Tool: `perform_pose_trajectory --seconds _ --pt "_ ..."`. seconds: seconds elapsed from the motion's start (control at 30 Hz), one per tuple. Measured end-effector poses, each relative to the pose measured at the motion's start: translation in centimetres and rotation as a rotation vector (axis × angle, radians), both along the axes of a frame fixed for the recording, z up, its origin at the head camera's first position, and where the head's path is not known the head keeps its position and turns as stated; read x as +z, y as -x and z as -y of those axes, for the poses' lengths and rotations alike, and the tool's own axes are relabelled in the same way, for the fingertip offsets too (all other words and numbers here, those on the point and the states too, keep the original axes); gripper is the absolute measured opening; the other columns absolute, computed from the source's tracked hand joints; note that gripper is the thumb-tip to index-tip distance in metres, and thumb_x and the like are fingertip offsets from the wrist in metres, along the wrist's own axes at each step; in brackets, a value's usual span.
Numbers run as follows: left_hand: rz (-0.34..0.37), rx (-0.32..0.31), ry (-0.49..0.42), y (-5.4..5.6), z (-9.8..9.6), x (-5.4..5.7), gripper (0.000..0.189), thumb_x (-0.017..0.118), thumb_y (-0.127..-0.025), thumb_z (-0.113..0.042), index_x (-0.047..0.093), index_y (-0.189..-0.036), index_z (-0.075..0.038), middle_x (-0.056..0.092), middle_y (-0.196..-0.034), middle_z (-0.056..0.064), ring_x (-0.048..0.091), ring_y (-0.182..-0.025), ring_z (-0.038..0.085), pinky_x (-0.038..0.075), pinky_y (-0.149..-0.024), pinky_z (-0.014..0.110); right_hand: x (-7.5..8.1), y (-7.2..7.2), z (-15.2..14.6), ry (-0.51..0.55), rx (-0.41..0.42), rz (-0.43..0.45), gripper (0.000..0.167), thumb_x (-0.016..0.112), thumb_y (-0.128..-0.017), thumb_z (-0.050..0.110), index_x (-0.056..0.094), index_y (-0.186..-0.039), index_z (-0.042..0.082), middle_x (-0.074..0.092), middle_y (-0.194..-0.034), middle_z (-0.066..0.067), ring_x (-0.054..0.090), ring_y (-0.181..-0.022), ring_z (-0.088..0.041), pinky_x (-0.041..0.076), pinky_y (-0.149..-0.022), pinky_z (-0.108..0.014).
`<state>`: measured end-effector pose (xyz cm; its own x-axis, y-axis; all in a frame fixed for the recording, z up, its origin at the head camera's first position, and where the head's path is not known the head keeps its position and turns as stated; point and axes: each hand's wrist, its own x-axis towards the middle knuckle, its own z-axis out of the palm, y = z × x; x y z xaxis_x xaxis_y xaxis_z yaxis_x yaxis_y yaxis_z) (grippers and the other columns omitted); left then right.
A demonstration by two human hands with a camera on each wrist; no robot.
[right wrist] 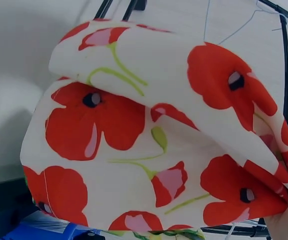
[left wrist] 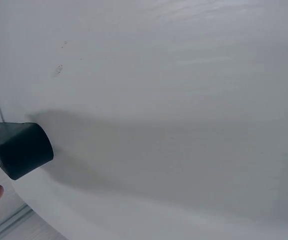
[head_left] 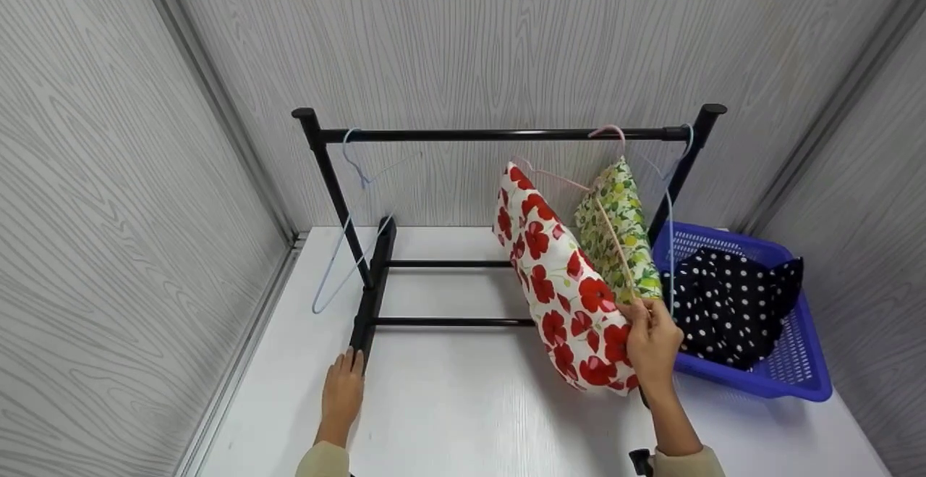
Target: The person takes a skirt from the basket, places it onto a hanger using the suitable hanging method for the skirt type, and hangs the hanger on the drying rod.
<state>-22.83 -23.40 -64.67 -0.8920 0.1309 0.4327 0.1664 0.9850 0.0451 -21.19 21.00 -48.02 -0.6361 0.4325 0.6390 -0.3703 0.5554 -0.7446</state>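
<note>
With its fingers laid along the near end of the rack's black foot (head_left: 369, 318), my left hand (head_left: 342, 390) rests at the lower left. The left wrist view shows the foot's rounded end (left wrist: 23, 150) beside the fingers. My right hand (head_left: 653, 343) pinches an edge of a white cloth with red poppies (head_left: 557, 281), together with the end of a pinkish hanger (head_left: 615, 238). This cloth bulges out in front of the rack's lower bars; its gathered corner meets the hand in the right wrist view. Behind it, a green-and-yellow printed cloth (head_left: 618, 209) hangs on a pink hanger (head_left: 615, 129).
The black rack's top rail (head_left: 463, 134) spans the back. A bare blue hanger (head_left: 336, 260) hangs at its left end, another blue hanger (head_left: 670, 245) at its right. A blue basket (head_left: 810, 347) with a black polka-dot cloth (head_left: 731, 303) stands at the right.
</note>
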Motion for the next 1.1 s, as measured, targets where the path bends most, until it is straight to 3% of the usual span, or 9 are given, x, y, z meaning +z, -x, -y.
perform_pose_trajectory --seconds 0.03,0.13,0.27,0.37,0.8,0.87,0.97,1.03,1.1 --pt "0.007 -0.003 -0.013 0.0 0.0 0.0 0.045 0.072 -0.074 -0.001 0.058 -0.115 0.009 0.058 -0.117 0.027 0.057 -0.104 0.039 0.048 -0.087 0.045 0.1 0.2 0.1 0.014 -0.02 0.012 0.013 0.053 -0.09 -0.003 0.06 -0.082 -0.012 0.068 -0.076 -0.025 0.051 -0.073 0.022 0.04 -0.062 -0.002" --pt "0.043 -0.009 -0.045 -0.1 0.1 -0.2 0.043 0.068 -0.075 0.005 0.057 -0.116 0.011 0.056 -0.117 0.028 0.056 -0.106 0.039 0.047 -0.089 0.043 0.4 0.7 0.3 0.062 -0.063 0.041 0.015 0.053 -0.091 -0.001 0.06 -0.083 -0.011 0.069 -0.078 -0.025 0.066 -0.072 0.002 0.042 -0.062 -0.003" --pt "0.061 -0.009 -0.081 -0.1 0.2 -0.4 0.041 0.067 -0.076 0.008 0.056 -0.115 0.013 0.056 -0.118 0.028 0.055 -0.108 0.04 0.047 -0.091 0.041 0.8 1.3 0.2 0.137 -0.081 0.059 0.018 0.051 -0.092 0.001 0.06 -0.085 -0.012 0.069 -0.082 -0.025 0.064 -0.062 -0.002 0.039 -0.055 -0.005" --pt "0.071 -0.001 -0.106 0.0 0.2 -0.4 0.041 0.066 -0.076 0.009 0.056 -0.115 0.014 0.056 -0.118 0.028 0.055 -0.109 0.039 0.048 -0.089 0.039 1.1 1.8 0.1 0.173 -0.099 0.071 0.02 0.049 -0.093 0.003 0.059 -0.087 -0.013 0.069 -0.085 -0.026 0.048 -0.055 0.015 0.033 -0.048 -0.009" --pt "0.135 0.021 -0.209 0.0 0.0 -0.1 0.041 0.065 -0.076 0.011 0.055 -0.116 0.015 0.054 -0.119 0.029 0.052 -0.111 0.041 0.051 -0.083 0.039 0.8 4.9 -0.5 0.208 -0.191 0.114 0.024 0.047 -0.096 0.009 0.059 -0.09 -0.011 0.069 -0.089 -0.024 0.048 -0.059 0.015 0.028 -0.046 -0.011" --pt "0.144 0.031 -0.242 0.1 0.0 -0.1 0.04 0.064 -0.077 0.01 0.055 -0.116 0.014 0.054 -0.12 0.028 0.052 -0.111 0.041 0.051 -0.083 0.039 0.4 5.2 -0.6 0.219 -0.194 0.126 0.023 0.046 -0.096 0.008 0.059 -0.091 -0.011 0.069 -0.09 -0.024 0.053 -0.06 0.008 0.028 -0.044 -0.012" --pt "0.158 0.045 -0.297 0.2 -0.1 0.0 0.039 0.064 -0.079 0.009 0.055 -0.116 0.014 0.053 -0.121 0.028 0.052 -0.112 0.042 0.052 -0.083 0.04 -0.2 5.5 -0.6 0.208 -0.217 0.148 0.022 0.046 -0.096 0.008 0.059 -0.093 -0.01 0.07 -0.091 -0.022 0.064 -0.067 -0.015 0.031 -0.047 -0.015" --pt "0.173 0.055 -0.323 0.2 -0.2 0.1 0.039 0.062 -0.08 0.009 0.055 -0.117 0.014 0.052 -0.123 0.028 0.052 -0.113 0.042 0.051 -0.083 0.04 -0.6 5.7 -0.6 0.196 -0.236 0.152 0.023 0.045 -0.096 0.008 0.058 -0.093 -0.011 0.07 -0.091 -0.022 0.065 -0.076 -0.031 0.037 -0.053 -0.022" --pt "0.184 0.057 -0.337 0.1 -0.2 0.1 0.039 0.061 -0.08 0.01 0.054 -0.118 0.015 0.051 -0.124 0.029 0.051 -0.114 0.043 0.051 -0.084 0.041 -0.9 5.8 -0.6 0.186 -0.254 0.149 0.023 0.046 -0.096 0.008 0.057 -0.094 -0.011 0.069 -0.091 -0.023 0.063 -0.085 -0.039 0.043 -0.062 -0.032"
